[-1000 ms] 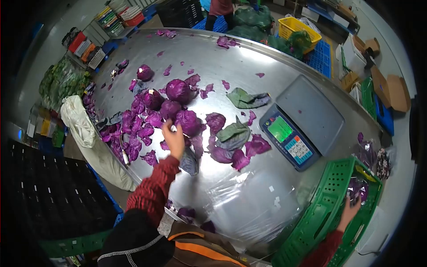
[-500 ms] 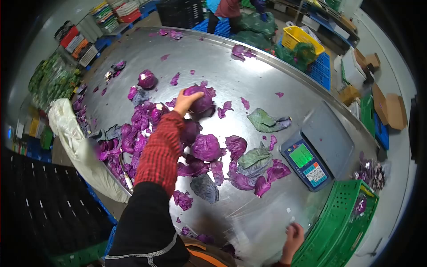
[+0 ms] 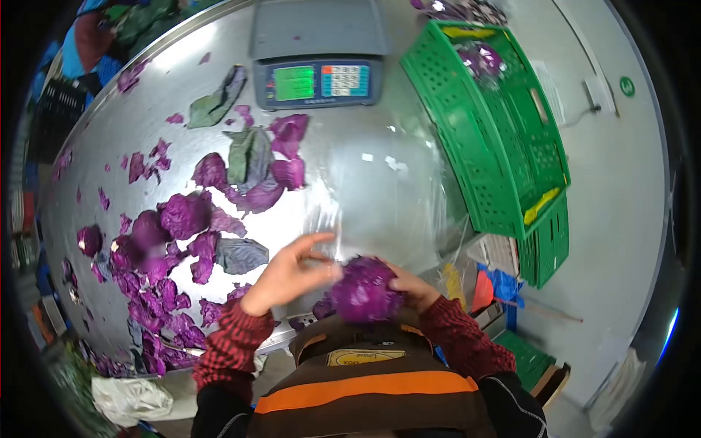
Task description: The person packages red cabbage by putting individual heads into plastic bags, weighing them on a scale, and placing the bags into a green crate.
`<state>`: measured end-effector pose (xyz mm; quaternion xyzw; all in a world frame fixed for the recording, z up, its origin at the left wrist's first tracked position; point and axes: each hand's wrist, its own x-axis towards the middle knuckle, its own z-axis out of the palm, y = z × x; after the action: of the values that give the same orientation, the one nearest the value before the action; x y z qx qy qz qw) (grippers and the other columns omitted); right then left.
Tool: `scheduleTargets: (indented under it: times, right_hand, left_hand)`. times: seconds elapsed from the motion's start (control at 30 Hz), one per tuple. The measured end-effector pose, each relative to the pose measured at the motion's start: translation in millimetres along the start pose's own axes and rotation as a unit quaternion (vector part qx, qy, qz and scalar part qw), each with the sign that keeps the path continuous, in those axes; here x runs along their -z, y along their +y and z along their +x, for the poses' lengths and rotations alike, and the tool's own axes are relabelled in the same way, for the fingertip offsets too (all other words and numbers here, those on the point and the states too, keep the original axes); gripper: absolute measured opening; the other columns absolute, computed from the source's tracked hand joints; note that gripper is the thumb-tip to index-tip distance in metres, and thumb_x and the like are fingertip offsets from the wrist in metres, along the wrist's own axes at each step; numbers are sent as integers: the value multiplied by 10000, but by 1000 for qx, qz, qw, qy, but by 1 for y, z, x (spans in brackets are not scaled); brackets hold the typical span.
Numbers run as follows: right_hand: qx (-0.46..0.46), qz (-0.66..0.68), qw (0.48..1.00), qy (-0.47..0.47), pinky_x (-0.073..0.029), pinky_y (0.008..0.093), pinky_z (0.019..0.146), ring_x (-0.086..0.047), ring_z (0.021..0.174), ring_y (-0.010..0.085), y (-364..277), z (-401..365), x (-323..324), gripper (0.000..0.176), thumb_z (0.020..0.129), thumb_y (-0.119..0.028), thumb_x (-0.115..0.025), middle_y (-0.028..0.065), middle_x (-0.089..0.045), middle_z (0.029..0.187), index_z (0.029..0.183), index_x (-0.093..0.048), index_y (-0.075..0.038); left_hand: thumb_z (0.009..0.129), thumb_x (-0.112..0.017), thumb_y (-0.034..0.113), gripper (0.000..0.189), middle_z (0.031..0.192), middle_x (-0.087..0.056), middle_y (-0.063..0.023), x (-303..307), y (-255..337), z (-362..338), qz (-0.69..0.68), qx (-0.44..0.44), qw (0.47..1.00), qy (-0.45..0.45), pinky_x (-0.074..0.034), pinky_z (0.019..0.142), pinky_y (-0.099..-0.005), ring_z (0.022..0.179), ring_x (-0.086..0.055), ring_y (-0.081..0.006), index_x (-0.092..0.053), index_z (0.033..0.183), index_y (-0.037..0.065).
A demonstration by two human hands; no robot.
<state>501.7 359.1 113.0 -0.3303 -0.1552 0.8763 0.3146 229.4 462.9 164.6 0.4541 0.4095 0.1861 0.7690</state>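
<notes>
A red cabbage [image 3: 365,290] with a shiny surface is close in front of my apron, at the near edge of the metal table [image 3: 157,95]. My right hand [image 3: 415,289] grips it from the right, its fingers partly hidden behind the head. On the other side my left hand [image 3: 290,274] is open, fingers spread, with the thumb tip right by the cabbage. Clear plastic sheeting [image 3: 387,179] lies flat on the table just beyond both hands.
A digital scale [image 3: 318,82] with a lit green display stands at the back. Green crates [image 3: 504,146] are on the right, one holding wrapped purple produce [image 3: 480,61]. Loose cabbage leaves [image 3: 255,196] and more cabbages [image 3: 184,215] cover the left. A person [image 3: 91,44] is at the far left.
My view has swung to the right. Earlier my left hand gripped a cabbage far out on the table; now a cabbage is by my apron, the left hand has spread, and my right hand holds it.
</notes>
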Motion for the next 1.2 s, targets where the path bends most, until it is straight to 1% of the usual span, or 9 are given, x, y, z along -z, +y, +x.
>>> scheduleTargets:
  times: [0.07, 0.13, 0.23, 0.63, 0.7, 0.83, 0.97, 1.07, 1.2]
  right_hand:
    - [-12, -8, 1000, 14, -405, 420, 1101, -434, 1339, 253, 21, -45, 36, 1092, 726, -528, -822, 125, -381, 1484, 1531, -240, -75]
    - [-29, 68, 988, 137, -401, 392, 1103, -439, 1336, 247, 44, -82, 57, 1151, 655, -564, -857, 120, -406, 1458, 1514, -269, -72]
    - [-2, 39, 990, 134, -392, 389, 1106, -452, 1322, 244, 33, -107, 71, 1162, 608, -514, -903, 116, -433, 1431, 1479, -288, -51]
    - [68, 107, 989, 76, -390, 364, 1103, -486, 1286, 230, 49, -118, 91, 1080, 634, -345, -877, 126, -466, 1426, 1496, -311, -23]
    - [93, 78, 986, 118, -398, 363, 1097, -502, 1267, 213, 48, -97, 70, 846, 791, -319, -748, 114, -486, 1412, 1469, -351, -7]
    - [90, 334, 935, 72, -431, 367, 1079, -545, 1212, 191, 77, -16, 99, 508, 952, -205, -577, 102, -550, 1342, 1389, -441, 15]
    - [151, 153, 970, 117, -451, 433, 1067, -578, 1202, 262, 69, -3, 94, 520, 925, -203, -622, 129, -561, 1342, 1382, -456, -19]
    - [185, 92, 959, 193, -472, 442, 1031, -603, 1146, 232, 72, 7, 85, 459, 933, -184, -613, 101, -593, 1277, 1359, -487, -69]
    - [202, 104, 934, 276, -582, 364, 803, -640, 996, 191, 75, 16, 70, 568, 862, -70, -703, 88, -598, 1091, 1349, -412, -95]
  left_hand:
    - [824, -774, 155, 173, 919, -666, -61, -16, -40, 43, 234, -124, 954, 142, -497, 712, -305, 873, -616, -184, -719, 953, 55]
    - [795, -775, 138, 100, 875, -656, -56, -31, -73, 78, 356, -200, 905, 122, -460, 711, -313, 769, -559, -210, -739, 873, 87]
    - [750, -782, 129, 102, 846, -663, -49, -36, -116, 119, 488, -242, 834, 82, -467, 744, -359, 781, -563, -258, -733, 822, 76]
    - [846, -668, 88, 97, 893, -628, -132, -54, -120, 125, 469, -231, 849, 75, -475, 806, -424, 885, -584, -342, -676, 922, 28]
    - [868, -653, 73, 98, 879, -598, -172, -64, -120, 120, 447, -246, 855, 92, -479, 776, -422, 858, -579, -363, -646, 921, -9]
    - [950, -621, 119, 160, 887, -674, -87, -76, -121, 104, 174, -116, 969, 132, -490, 772, -305, 812, -609, -166, -659, 1009, -25]
    - [970, -615, 210, 250, 887, -664, -32, -98, -101, 83, 38, 5, 981, 190, -497, 768, -268, 840, -588, -108, -665, 1039, -25]
    - [929, -636, 114, 117, 917, -649, -129, -122, -76, 61, 292, -252, 915, 118, -500, 782, -343, 837, -635, -259, -662, 981, 12]
    - [886, -658, 100, 96, 912, -628, -166, -126, -96, 56, 320, -282, 886, 183, -497, 796, -381, 887, -623, -343, -658, 928, 15]
